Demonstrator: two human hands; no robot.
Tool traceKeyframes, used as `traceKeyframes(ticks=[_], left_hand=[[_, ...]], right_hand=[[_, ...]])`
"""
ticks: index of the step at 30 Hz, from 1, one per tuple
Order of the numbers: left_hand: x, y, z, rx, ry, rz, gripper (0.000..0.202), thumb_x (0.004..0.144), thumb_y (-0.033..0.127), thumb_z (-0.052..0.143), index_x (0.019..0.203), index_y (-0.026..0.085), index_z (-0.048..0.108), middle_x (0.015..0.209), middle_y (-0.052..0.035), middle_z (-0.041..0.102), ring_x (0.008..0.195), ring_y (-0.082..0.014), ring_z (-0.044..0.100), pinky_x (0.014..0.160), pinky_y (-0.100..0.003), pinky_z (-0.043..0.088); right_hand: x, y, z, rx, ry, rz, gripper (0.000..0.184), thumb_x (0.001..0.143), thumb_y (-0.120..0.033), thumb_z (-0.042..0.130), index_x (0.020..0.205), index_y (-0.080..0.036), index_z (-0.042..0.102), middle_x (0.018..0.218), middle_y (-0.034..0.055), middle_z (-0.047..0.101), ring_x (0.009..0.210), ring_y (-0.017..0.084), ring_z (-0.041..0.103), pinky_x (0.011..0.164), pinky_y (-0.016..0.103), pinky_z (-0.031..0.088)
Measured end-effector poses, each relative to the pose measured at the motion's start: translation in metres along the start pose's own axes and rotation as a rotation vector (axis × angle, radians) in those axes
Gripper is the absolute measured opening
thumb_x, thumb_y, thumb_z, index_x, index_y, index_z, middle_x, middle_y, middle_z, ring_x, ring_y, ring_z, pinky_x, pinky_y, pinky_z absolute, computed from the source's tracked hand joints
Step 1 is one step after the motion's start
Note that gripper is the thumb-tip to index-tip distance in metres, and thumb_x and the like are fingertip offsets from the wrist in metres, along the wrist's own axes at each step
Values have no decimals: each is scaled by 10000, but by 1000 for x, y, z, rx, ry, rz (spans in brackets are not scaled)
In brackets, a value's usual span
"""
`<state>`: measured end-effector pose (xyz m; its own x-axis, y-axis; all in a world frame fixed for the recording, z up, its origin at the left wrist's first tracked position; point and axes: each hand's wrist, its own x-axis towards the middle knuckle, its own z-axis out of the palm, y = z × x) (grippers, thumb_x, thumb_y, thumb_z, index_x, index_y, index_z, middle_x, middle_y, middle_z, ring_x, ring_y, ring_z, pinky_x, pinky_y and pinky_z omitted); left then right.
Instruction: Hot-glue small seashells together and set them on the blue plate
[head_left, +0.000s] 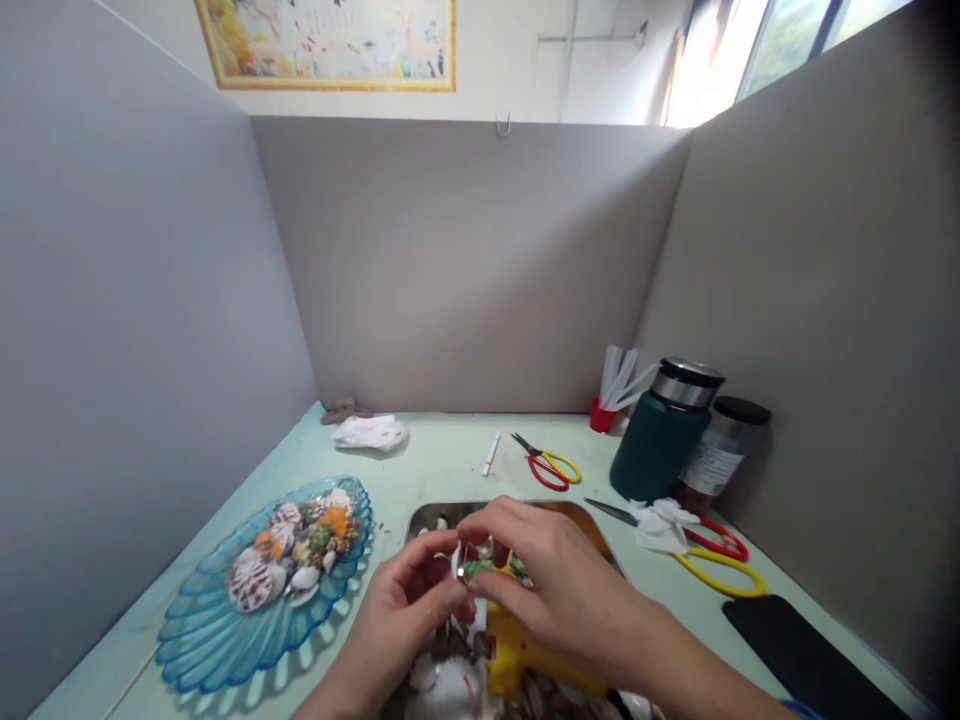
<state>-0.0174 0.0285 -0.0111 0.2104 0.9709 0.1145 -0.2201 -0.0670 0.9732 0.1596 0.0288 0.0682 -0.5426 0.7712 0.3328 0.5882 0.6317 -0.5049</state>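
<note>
Head view | your left hand (409, 597) and right hand (553, 568): fingers curled, thumbs drawn in, both holding small shiny piece (460, 562) | piece between fingertips, long axis roughly upright in view; neither hand clearly nearer | above tray (601, 533)

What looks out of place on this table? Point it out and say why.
The crumpled tissue at right lies over the middle of the large scissors, an odd spot because it covers part of them. Tiny red specks lie loose beside the blue dish, perhaps stray scraps, though too small to identify.
</note>
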Motion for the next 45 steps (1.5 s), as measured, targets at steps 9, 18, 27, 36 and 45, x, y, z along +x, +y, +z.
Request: traceKeyframes(ticks=[9,18,27,36,45], left_hand=[[1,-6,-2,-112,45,-97,355,637,261,773,967,195,661,743,-9,692,564,-133,615,589,-246,490],[4,-7,-3,-83,42,-123,331,637,288,768,938,193,670,674,-20,690,563,-154,614,556,-243,480],[2,-5,-7,-61,-116,-100,392,793,384,620,1112,157,644,601,-31,671,564,-153,600,592,-253,449],[0,-4,-1,-193,-193,-121,367,840,407,549,1050,131,667,595,-26,620,549,-147,578,585,-265,465],[1,-2,2,-276,-224,-163,374,813,426,581,966,97,672,566,-39,642,499,-130,578,542,-229,463]], right_hand=[[4,8,9,89,7,32,133,825,-173,595,939,-234,624,881,-6,637,826,155,569,711,263,405],[7,12,15,106,22,-1,163,815,-132,587,956,-207,618,887,10,643,818,154,570,702,269,412],[7,16,21,82,104,-51,112,846,-123,542,875,-203,615,827,6,644,761,143,579,674,253,402],[7,18,22,-68,117,-172,143,879,-155,455,822,-181,583,835,36,564,678,137,522,598,256,370],[6,16,23,85,112,-68,112,838,-119,520,754,-186,551,784,3,557,663,119,517,601,240,370]])
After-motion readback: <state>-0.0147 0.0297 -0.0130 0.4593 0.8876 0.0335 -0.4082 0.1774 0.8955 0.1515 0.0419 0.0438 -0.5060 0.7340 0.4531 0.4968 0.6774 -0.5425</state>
